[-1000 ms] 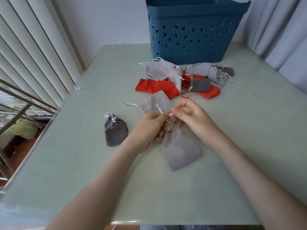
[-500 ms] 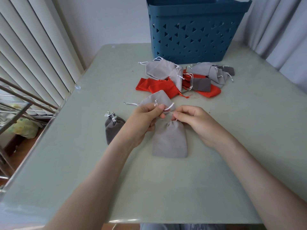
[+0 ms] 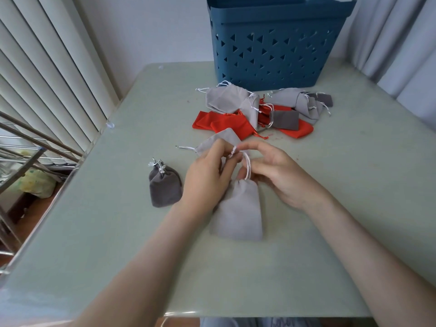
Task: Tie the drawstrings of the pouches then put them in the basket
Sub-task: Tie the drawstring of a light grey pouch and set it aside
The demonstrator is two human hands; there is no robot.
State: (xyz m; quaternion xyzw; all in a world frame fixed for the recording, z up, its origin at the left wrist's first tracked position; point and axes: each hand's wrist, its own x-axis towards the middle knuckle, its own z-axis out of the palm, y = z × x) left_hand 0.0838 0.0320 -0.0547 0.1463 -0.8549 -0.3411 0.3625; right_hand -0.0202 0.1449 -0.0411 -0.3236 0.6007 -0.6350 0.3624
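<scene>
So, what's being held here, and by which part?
Left hand and right hand both pinch the drawstring of the grey pouch, just above its gathered neck.

Left hand [image 3: 207, 179] and right hand [image 3: 279, 177] meet, both pinching the drawstring [image 3: 247, 166].

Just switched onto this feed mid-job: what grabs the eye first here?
Both hands meet mid-table, the left hand and right hand pinching the white drawstring of a light grey pouch lying flat. Behind them a heap of red and grey pouches sprawls before the tall blue basket at the far edge. A dark grey pouch, already tied, lies left of the hands.
</scene>
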